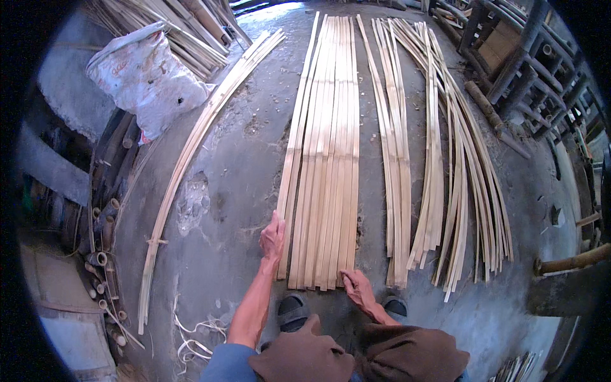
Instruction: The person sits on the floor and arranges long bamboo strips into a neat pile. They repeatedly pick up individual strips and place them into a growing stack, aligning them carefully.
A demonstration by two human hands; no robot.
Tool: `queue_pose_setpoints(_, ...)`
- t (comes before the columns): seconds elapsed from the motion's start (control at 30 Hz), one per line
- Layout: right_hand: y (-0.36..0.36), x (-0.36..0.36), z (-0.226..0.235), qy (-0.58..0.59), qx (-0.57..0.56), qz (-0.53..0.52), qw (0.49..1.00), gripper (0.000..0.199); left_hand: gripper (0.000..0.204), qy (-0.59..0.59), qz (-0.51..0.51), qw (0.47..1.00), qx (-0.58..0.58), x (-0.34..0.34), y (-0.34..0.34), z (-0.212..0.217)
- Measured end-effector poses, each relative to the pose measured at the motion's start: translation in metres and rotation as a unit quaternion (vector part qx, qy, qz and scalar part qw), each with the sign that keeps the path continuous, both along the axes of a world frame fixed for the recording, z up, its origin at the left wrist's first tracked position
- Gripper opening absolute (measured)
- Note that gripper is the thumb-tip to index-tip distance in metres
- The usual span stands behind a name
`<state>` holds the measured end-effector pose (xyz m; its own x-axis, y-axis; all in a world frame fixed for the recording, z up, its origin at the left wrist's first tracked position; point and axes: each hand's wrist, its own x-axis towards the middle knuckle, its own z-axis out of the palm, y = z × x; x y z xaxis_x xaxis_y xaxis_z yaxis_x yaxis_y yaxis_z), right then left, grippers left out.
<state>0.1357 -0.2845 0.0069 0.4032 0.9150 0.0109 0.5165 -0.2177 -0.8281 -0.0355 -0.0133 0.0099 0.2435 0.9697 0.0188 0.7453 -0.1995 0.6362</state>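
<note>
Long, pale bamboo strips (324,191) lie side by side on the floor in front of me, forming a flat row with visible node bands across it. My left hand (272,239) is closed at the outer edge of the leftmost bamboo strip (287,197), which stands slightly apart from the others at its near end. At the near right corner of the row, my right hand (359,288) has its fingers curled against the end of the rightmost bamboo strip (349,251). The fingertips of both hands are partly hidden.
Looser bamboo strips (398,191) and a fanned pile (477,191) lie to the right. A tied bundle (184,159) curves along the left, near a white sack (143,76) and bamboo poles (108,235). White cord (191,344) lies near my left elbow. A dark rack (528,70) stands far right.
</note>
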Motion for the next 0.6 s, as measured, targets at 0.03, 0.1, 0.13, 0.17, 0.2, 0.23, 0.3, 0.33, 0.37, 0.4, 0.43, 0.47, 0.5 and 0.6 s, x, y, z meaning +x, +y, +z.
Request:
queue_pose_setpoints(0.03,-0.001,0.001,-0.001,0.001,0.0,-0.002,1.0,0.02,0.048,-0.004,-0.003,1.0,0.001,0.002,-0.002,0.003)
queue_pose_setpoints(0.1,-0.002,0.004,-0.006,0.002,-0.002,-0.007,1.0,0.02,0.048,-0.011,-0.009,1.0,0.002,0.006,-0.006,0.009)
queue_pose_setpoints(0.13,-0.001,0.004,-0.008,0.0,0.008,-0.006,1.0,0.02,0.049,0.001,-0.009,1.0,-0.002,0.003,-0.006,0.007)
queue_pose_setpoints(0.17,-0.001,0.003,-0.009,-0.003,0.019,-0.005,1.0,0.02,0.049,0.012,-0.009,1.0,-0.007,0.0,-0.005,0.005)
queue_pose_setpoints(0.2,-0.001,0.002,-0.01,-0.006,0.029,-0.005,1.0,0.02,0.049,0.023,-0.009,1.0,-0.011,-0.002,-0.004,0.003)
queue_pose_setpoints(0.23,0.0,0.002,-0.008,-0.005,0.026,0.001,1.0,0.02,0.049,0.026,-0.003,1.0,-0.015,-0.005,-0.003,0.001)
queue_pose_setpoints(0.3,0.002,0.001,-0.003,-0.004,0.022,0.013,1.0,0.02,0.05,0.031,0.01,0.999,-0.023,-0.012,-0.002,-0.003)
queue_pose_setpoints(0.33,0.001,0.002,-0.002,-0.005,0.019,0.009,1.0,0.02,0.05,0.028,0.008,0.999,-0.025,-0.009,-0.002,-0.002)
queue_pose_setpoints(0.37,0.0,0.002,-0.001,-0.006,0.016,0.005,1.0,0.02,0.05,0.025,0.005,0.999,-0.027,-0.008,-0.003,0.0)
queue_pose_setpoints(0.4,0.0,0.002,0.0,-0.006,0.013,0.0,1.0,0.02,0.05,0.023,0.003,0.999,-0.029,-0.006,-0.003,0.002)
queue_pose_setpoints(0.43,0.0,0.002,0.003,0.024,0.011,0.0,1.0,0.021,0.05,0.021,0.002,0.999,-0.034,-0.007,-0.002,0.002)
queue_pose_setpoints(0.47,-0.001,0.002,0.006,0.055,0.009,0.0,0.998,0.021,0.05,0.019,0.001,0.999,-0.039,-0.009,-0.002,0.002)
queue_pose_setpoints(0.5,0.0,0.003,0.007,0.058,0.018,-0.004,0.998,0.022,0.05,0.017,-0.001,0.999,-0.044,-0.011,-0.001,0.003)
queue_pose_setpoints(0.6,0.003,0.021,0.008,0.009,0.062,-0.035,0.997,0.024,0.049,-0.033,-0.001,0.999,-0.012,-0.005,-0.002,0.012)
